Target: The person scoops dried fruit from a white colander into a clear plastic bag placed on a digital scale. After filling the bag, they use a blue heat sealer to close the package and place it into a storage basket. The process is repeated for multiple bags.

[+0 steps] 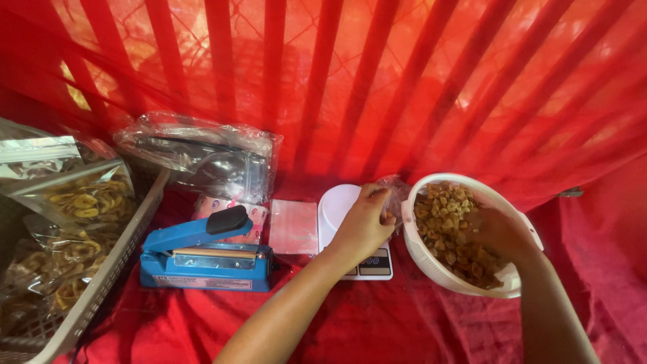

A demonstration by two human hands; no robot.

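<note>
**Bag held at bowl rim, right hand in the snacks**

Head view. Your left hand is raised over the scale, fingers pinched on the top edge of a small clear bag. The bag hangs just beside the left rim of the bowl, touching or nearly touching it; you cannot tell which. The bag's lower part is hidden behind your hand.

Your right hand is inside the bowl, down among the snacks. Fingers curl into the pile; motion blur hides whether they have closed on any pieces, so the grip cannot be told.

The bowl is white, slotted at the wall, tilted toward you, and about half full of golden-brown fried pieces. It sits on the red cloth just right of the scale. The scale is white with a round pan; your left wrist covers part of it.

Left of the scale lies a flat stack of clear bags. Further left stands a blue heat sealer, arm down. Behind it lies a bundle of plastic wrap. At far left, a grey basket holds sealed packs of chips.
</note>
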